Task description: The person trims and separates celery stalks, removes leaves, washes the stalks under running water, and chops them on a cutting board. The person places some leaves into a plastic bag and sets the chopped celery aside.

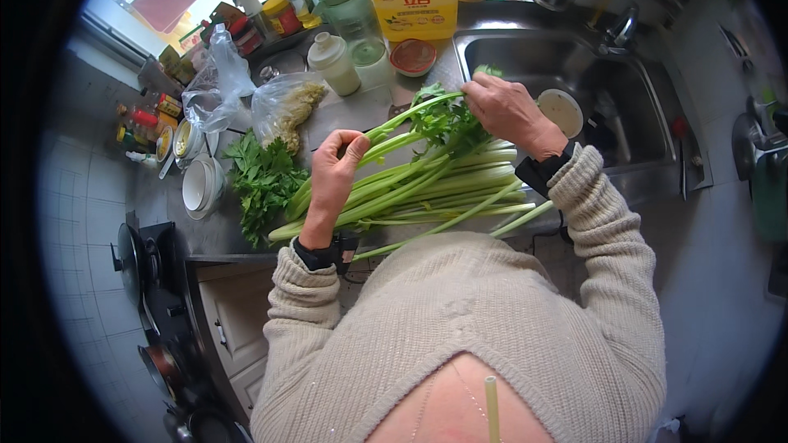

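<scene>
My left hand grips a green celery stalk between thumb and fingers. At the stalk's leafy end, the fingers of my right hand are closed on it near the sink's left rim. Celery leaves hang between both hands. Below lies a heap of long celery stalks along the counter, some reaching past its front edge. A pile of loose celery leaves rests to the left of my left hand. A tuft of green shows just beyond my right fingers.
On the right is a steel sink with a faucet and a pale round container in it. A yellow jug, a green-lidded pitcher and a shaker bottle stand behind. Stacked bowls and plastic bags sit left.
</scene>
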A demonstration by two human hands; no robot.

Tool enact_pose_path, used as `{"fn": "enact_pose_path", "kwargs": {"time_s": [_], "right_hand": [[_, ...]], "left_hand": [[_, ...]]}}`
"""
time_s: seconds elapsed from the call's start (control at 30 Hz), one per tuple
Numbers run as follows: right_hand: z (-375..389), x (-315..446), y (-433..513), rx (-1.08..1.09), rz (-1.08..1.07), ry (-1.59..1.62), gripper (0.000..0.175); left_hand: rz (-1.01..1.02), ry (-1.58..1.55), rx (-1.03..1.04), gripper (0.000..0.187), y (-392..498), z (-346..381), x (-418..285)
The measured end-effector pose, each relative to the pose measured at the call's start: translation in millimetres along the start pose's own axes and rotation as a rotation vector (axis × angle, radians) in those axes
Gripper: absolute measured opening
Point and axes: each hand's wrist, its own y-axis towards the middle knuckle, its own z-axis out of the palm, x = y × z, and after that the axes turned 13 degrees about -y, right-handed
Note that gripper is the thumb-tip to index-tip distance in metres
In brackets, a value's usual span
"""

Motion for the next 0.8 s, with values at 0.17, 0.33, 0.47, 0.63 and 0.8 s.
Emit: {"fn": "enact_pose_path", "kwargs": {"time_s": [0.17, 0.33, 0.47, 0.63, 0.8], "right_hand": [[31.1, -14.0, 6.9, 0.077, 0.275, -0.081, 0.018], [21.3, -62.5, 5.6, -0.254, 1.04, 0.981, 0.024], [6.8, -50.1, 2.0, -0.373, 0.427, 0.236, 0.027], [-0.3, 48.0, 1.8, -0.102, 0.338, 0.723, 0.02], [-3.2, 83.7, 16.0, -0.265, 0.206, 0.434, 0.028]], "left_hand": [[-0.019, 0.274, -0.016, 0.022, -2.6, 35.3, 6.2], [0.052, 0.134, -0.122, 0.027, 2.8, 29.3, 9.1], [0.01, -0.027, -0.042, 0.029, 12.2, 12.4, 8.9], [0.006, -0.088, 0.032, 0.029, 18.5, 19.6, 12.2], [0.068, -0.039, 0.069, 0.029, 16.1, 17.5, 8.1]]}}
